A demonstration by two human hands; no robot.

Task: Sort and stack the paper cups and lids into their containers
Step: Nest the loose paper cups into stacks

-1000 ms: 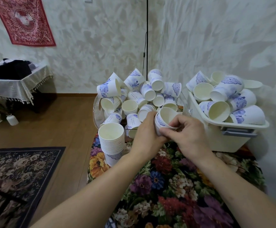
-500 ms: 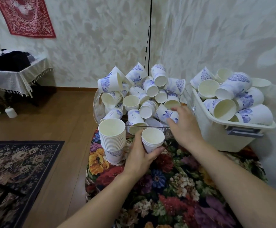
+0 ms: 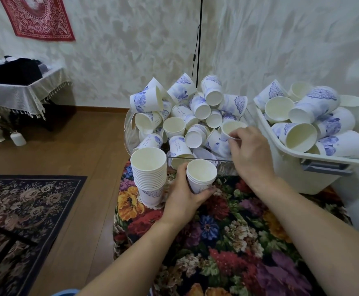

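Head view: my left hand [image 3: 184,195] grips a short cup stack [image 3: 201,175] at the counter's far edge, while my right hand [image 3: 249,152] pinches a loose cup [image 3: 232,130] in the clear bin [image 3: 129,133]. Next, I reckon, nest it squarely.

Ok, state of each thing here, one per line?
left hand: grips small nested stack, upright
right hand: pinches rim of single cup
tall stack: upright on floral cloth
clear bin: heaped with loose cups
white tub: full of loose cups
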